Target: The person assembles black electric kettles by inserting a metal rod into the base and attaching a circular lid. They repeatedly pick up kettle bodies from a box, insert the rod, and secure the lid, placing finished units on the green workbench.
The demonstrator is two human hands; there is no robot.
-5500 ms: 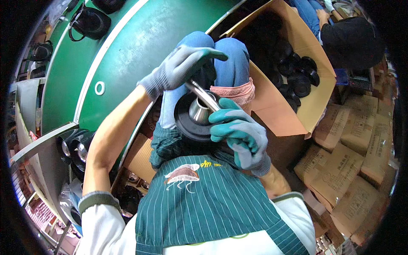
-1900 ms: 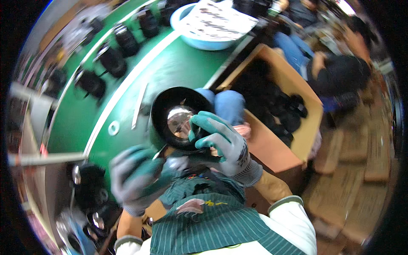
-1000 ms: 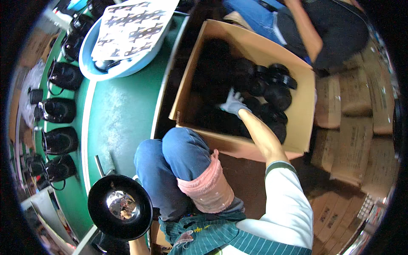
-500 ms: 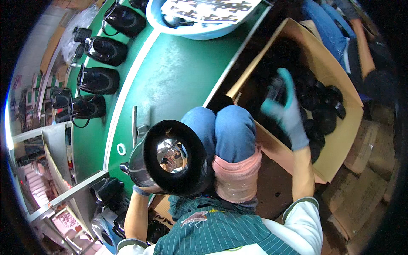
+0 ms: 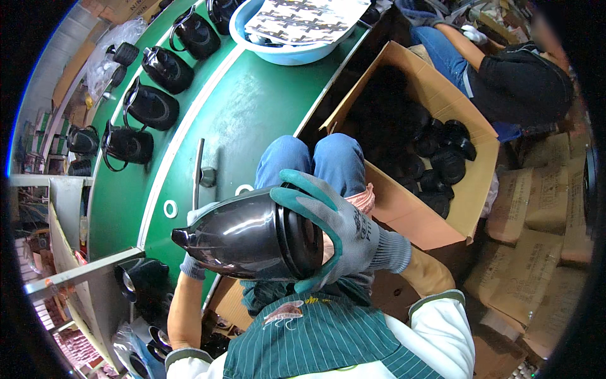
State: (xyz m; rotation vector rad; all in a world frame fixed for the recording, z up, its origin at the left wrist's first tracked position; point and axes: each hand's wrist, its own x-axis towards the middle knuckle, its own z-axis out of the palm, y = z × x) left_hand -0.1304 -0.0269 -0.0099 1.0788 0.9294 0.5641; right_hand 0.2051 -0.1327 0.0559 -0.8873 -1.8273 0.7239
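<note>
A glossy black jug (image 5: 237, 230) lies sideways above my lap, its small spout pointing left. My left hand (image 5: 198, 213), gloved, holds it from beneath at the spout end; most of that hand is hidden behind the jug. Around the right end, my right hand (image 5: 356, 234) in a grey and teal glove wraps its fingers over a round black base (image 5: 302, 237). The base sits against the jug's wide end; whether it is fixed there I cannot tell.
Several black jugs (image 5: 154, 107) stand along the green bench (image 5: 265, 95) at left. White rings (image 5: 170, 208) and a metal rod (image 5: 199, 167) are on its near part. A blue basin (image 5: 297, 55) is at the back. An open carton (image 5: 435, 227) holds round black parts; a person (image 5: 517, 88) sits beyond.
My right hand has come from over the carton, where it gripped a dark part, to the jug's wide end. The jug has turned from facing me to lying sideways.
</note>
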